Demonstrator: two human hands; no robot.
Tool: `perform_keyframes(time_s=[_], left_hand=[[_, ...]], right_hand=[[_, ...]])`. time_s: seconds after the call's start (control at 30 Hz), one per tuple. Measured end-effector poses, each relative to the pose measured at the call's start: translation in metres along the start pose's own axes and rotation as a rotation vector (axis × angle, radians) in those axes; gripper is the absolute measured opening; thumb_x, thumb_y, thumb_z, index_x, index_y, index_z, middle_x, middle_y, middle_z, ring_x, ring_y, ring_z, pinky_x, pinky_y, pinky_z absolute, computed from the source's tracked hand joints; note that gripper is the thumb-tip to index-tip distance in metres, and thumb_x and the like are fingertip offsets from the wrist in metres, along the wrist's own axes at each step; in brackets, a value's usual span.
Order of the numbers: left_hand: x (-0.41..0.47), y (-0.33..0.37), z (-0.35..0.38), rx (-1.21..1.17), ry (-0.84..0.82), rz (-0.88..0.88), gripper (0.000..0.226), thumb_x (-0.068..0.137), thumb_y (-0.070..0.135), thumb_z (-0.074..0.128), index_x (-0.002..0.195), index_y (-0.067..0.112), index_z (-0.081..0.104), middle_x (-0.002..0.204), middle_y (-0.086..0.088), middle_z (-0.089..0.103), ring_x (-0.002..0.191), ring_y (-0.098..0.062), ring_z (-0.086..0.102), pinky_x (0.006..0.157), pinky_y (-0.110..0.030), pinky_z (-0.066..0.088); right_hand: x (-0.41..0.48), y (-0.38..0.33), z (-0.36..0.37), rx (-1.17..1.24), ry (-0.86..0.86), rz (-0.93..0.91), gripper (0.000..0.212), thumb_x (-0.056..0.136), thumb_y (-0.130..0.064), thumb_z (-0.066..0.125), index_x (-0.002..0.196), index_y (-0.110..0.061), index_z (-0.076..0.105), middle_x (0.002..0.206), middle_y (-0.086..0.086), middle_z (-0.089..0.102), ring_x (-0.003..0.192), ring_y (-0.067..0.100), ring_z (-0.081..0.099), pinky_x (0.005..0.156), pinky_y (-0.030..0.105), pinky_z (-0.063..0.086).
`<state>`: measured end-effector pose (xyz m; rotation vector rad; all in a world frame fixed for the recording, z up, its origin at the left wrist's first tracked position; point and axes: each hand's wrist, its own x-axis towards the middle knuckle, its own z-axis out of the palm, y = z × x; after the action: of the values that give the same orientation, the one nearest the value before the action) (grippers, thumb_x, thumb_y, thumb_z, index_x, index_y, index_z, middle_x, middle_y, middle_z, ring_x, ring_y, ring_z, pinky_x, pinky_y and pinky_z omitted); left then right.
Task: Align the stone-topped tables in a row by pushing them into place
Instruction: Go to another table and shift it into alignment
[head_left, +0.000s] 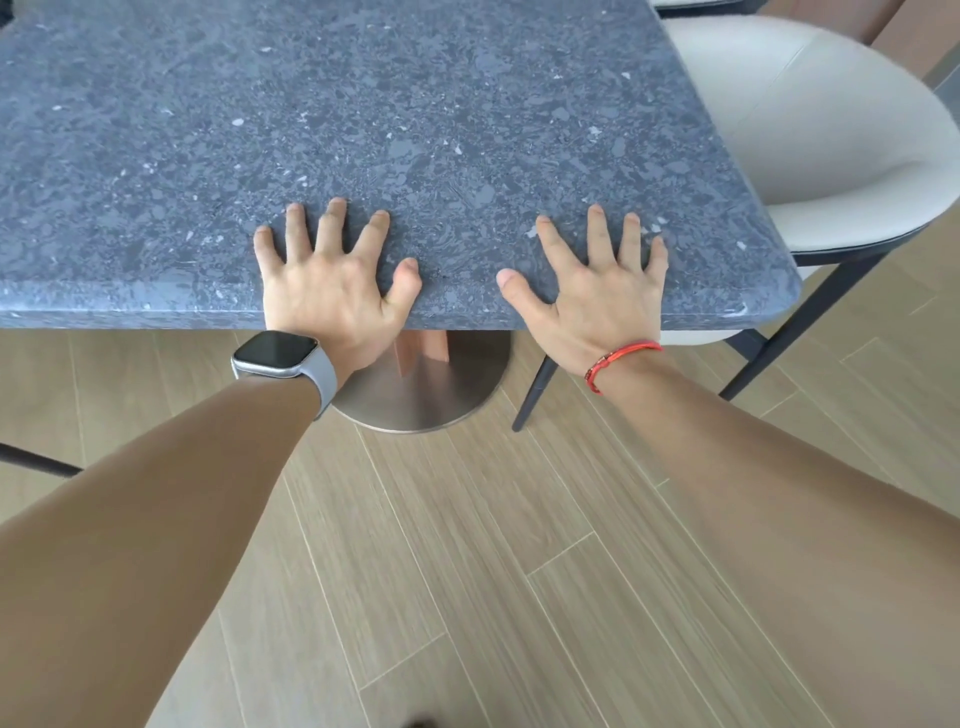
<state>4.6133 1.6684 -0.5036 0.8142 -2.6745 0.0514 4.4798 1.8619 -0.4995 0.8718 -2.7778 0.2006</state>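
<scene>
palms of left hand (332, 291) and right hand (597, 296), fingers spread flat, gripping nothing, should press evenly on stone-topped table (395, 114) edge.

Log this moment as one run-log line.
phase: pushing | left hand: flat on grey speckled stone tabletop near edge | right hand: flat, same edge | cream upholstered chair: beside table's right

right: chair (810, 150) against table (363, 104) edge | tabletop: bare

Bright, even daylight, soft shadows, slight motion blur, wide-angle bending at edges.
</scene>
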Motion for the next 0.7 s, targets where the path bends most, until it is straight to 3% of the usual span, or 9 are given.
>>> perform_keyframes(time_s=[0.17,0.7], left_hand=[[0.002,-0.001,0.007,0.002,0.1,0.008,0.071,0.096,0.064,0.025,0.145,0.024,0.058,0.153,-0.013,0.054,0.143,-0.047,0.042,0.118,-0.063,0.026],[0.005,0.003,0.012,-0.032,0.118,0.014,0.072,0.094,0.063,0.027,0.143,0.022,0.06,0.152,-0.016,0.054,0.143,-0.051,0.042,0.118,-0.065,0.025]], right_hand=[[0.002,-0.003,0.011,0.03,0.169,0.033,0.068,0.091,-0.071,0.024,0.142,-0.037,0.055,0.152,0.018,0.047,0.142,0.048,0.034,0.118,0.063,0.016],[0.008,0.003,0.011,-0.023,0.124,0.014,0.073,0.088,-0.07,0.015,0.146,-0.04,0.049,0.156,0.015,0.042,0.145,0.045,0.03,0.118,0.061,0.016]])
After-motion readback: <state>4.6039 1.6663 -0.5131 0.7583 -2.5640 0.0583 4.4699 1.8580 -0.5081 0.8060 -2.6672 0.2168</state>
